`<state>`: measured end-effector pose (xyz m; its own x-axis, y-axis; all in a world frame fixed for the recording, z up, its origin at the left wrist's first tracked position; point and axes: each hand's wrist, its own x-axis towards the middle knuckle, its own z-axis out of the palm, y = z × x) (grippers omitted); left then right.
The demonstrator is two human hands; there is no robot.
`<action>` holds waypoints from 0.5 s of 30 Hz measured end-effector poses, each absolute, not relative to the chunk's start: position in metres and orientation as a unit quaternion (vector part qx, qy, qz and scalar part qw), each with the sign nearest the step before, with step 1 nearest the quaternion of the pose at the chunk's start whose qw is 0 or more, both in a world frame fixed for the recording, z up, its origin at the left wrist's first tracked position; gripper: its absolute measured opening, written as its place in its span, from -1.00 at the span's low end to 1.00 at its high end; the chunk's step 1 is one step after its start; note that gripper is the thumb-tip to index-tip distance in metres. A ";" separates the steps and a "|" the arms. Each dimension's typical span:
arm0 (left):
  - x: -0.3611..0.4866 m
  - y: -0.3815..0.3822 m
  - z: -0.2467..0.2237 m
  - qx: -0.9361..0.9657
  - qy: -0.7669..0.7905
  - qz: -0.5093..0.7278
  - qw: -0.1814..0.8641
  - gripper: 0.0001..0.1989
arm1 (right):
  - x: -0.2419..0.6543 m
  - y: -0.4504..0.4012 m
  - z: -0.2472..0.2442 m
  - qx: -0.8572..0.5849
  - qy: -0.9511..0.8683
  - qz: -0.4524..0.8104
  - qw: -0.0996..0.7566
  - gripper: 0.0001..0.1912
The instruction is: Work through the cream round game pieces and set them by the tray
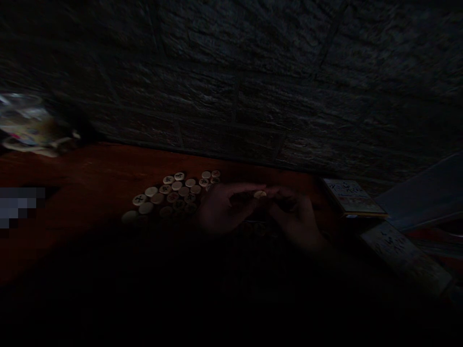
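My left hand (226, 208) and my right hand (294, 217) are near each other over the dark red table (104, 168). Between their fingertips is a small round pale piece (260, 194). The fingers of both hands are curled towards it, and the light is very dim. Left of my left hand lie several round pieces (158, 198), some with dark or red characters and some plain. More pieces show faintly below my hands.
A stone-block wall (217, 96) runs behind the table. A blurred clear container (27, 120) stands at the far left. To the right lie a box with dark markings (353, 196) and a second pale printed item (401, 250).
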<state>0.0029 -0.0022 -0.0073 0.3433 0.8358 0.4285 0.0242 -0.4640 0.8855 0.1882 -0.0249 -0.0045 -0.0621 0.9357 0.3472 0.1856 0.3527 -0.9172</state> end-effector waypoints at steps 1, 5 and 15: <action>0.003 -0.002 -0.007 0.704 0.305 0.486 0.418 -0.74 | 0.188 -0.025 -0.004 -0.440 -0.637 0.359 0.522 -0.93; 0.002 -0.002 -0.007 0.700 0.309 0.489 0.418 -0.77 | 0.187 -0.027 -0.003 -0.426 -0.643 0.371 0.518 -0.92; -0.002 -0.004 -0.006 0.719 0.306 0.473 0.407 -0.71 | 0.184 -0.027 0.000 -0.419 -0.649 0.375 0.512 -0.88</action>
